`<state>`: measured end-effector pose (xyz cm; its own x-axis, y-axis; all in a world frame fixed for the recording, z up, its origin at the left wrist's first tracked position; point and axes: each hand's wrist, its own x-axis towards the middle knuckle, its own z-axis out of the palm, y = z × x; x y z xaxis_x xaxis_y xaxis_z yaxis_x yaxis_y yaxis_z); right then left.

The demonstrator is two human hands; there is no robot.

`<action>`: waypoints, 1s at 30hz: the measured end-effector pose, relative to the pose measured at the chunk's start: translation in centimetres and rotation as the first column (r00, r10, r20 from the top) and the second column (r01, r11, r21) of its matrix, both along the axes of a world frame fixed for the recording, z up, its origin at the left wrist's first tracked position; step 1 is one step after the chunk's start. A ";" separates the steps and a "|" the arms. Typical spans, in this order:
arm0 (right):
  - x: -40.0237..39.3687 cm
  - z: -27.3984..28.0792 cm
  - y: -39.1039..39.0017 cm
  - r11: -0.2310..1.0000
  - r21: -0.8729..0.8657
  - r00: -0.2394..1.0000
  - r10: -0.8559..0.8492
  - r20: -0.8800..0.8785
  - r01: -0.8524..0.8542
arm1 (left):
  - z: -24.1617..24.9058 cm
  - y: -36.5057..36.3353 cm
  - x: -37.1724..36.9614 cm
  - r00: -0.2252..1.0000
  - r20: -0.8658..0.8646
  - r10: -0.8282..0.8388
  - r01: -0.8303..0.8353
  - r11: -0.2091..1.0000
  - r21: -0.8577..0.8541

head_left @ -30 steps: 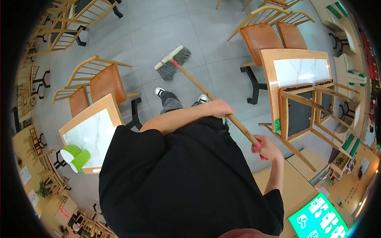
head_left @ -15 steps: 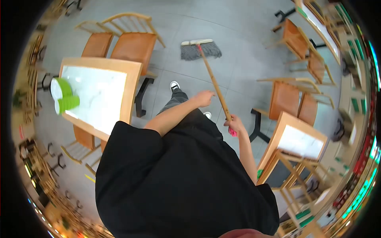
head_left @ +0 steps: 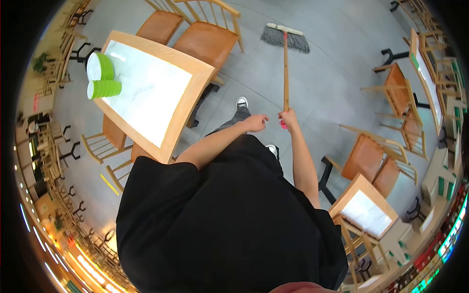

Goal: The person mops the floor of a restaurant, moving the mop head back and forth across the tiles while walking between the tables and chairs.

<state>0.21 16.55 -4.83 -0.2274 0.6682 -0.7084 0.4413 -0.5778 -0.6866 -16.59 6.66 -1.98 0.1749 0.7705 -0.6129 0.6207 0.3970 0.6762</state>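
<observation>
A mop (head_left: 286, 73) with a long wooden handle reaches away from me. Its grey string head (head_left: 299, 43), under a pale bar, lies on the grey tiled floor. My right hand (head_left: 289, 120) is closed around the near end of the handle, where something pink shows below the fingers. Left of the handle, my left hand (head_left: 256, 123) hovers with loosely bent fingers that hold nothing. A small gap separates it from the handle and the right hand.
At left stands a wood-edged table (head_left: 202, 73) with stacked green bowls (head_left: 103, 89) on it. Chairs with brown seats (head_left: 205, 41) flank it. More chairs (head_left: 361, 156) and a smaller table (head_left: 337, 207) are at right. My shoe (head_left: 242, 102) is on the floor.
The view has turned, so tables and chairs sit elsewhere in it. The mop has swung from slanting to nearly straight ahead. Both hands keep their roles, the right still gripping the handle.
</observation>
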 end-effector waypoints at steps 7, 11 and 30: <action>12.5 9.3 -9.6 0.984 -0.173 0.999 -0.039 -0.023 0.034 | -1.9 -1.2 7.5 1.000 0.017 0.001 -0.001 1.000 0.014; 17.3 19.3 -19.5 0.971 -0.230 0.998 -0.063 0.027 0.067 | 2.5 -0.8 13.6 0.438 0.089 0.895 -0.445 0.301 -0.844; 24.0 25.0 -26.4 0.916 -0.377 0.988 -0.152 -0.020 0.133 | -4.4 -2.5 23.9 0.334 0.041 0.942 -0.432 0.191 -0.881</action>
<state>24.21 -9.84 20.21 -0.1894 0.3845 -0.9035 0.3069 -0.8509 -0.4265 7.31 4.15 -6.42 0.2392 0.1427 -0.9604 -0.5309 0.8474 -0.0063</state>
